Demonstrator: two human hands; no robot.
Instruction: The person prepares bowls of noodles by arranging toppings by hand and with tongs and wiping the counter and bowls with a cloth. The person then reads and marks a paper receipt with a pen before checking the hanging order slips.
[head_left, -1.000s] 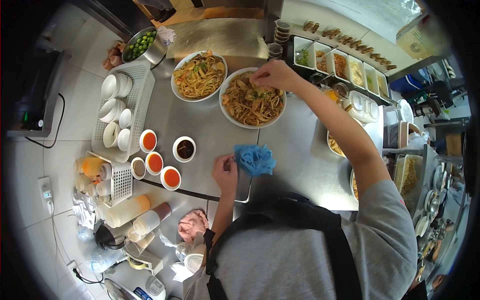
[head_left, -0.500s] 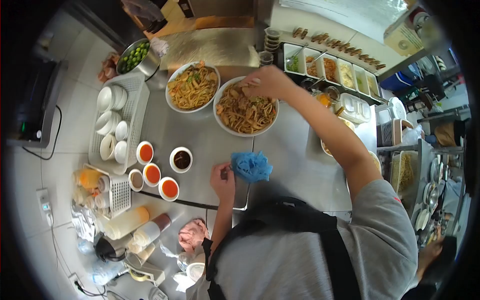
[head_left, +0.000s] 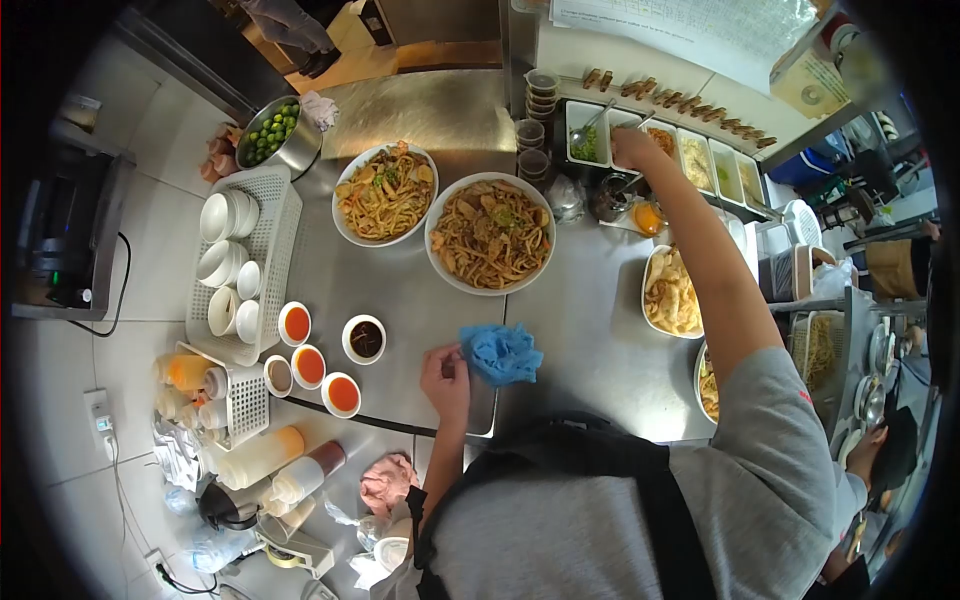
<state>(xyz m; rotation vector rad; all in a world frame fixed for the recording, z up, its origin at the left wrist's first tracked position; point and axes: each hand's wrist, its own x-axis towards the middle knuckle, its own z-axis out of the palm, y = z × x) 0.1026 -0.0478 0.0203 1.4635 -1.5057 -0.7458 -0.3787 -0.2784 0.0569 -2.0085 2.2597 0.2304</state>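
Observation:
My right hand [head_left: 636, 150] is over the second tray in the row of topping trays [head_left: 725, 168], beside the tray of green toppings [head_left: 588, 135]; its fingertips are hidden. My left hand [head_left: 444, 378] has curled fingers and rests beside a crumpled blue cloth [head_left: 501, 354], touching its left edge. Two white bowls of noodles stand side by side on the steel counter: a lighter one [head_left: 386, 194] at left and a darker one [head_left: 491, 235] at right. Four small cups, some with red sauce [head_left: 309, 366], and a cup of dark sauce [head_left: 363, 339] lie left of my left hand.
A basket of white bowls [head_left: 275, 235] and a pot of green limes [head_left: 270, 134] stand at left. Squeeze bottles [head_left: 262, 456] are lower left. A container of pale fried food [head_left: 672, 292] sits at right. Another person's hand [head_left: 866, 447] shows at far right.
My right hand has left the darker noodle bowl and moved right and up to the topping trays. My left hand stays by the blue cloth. The view has shifted slightly.

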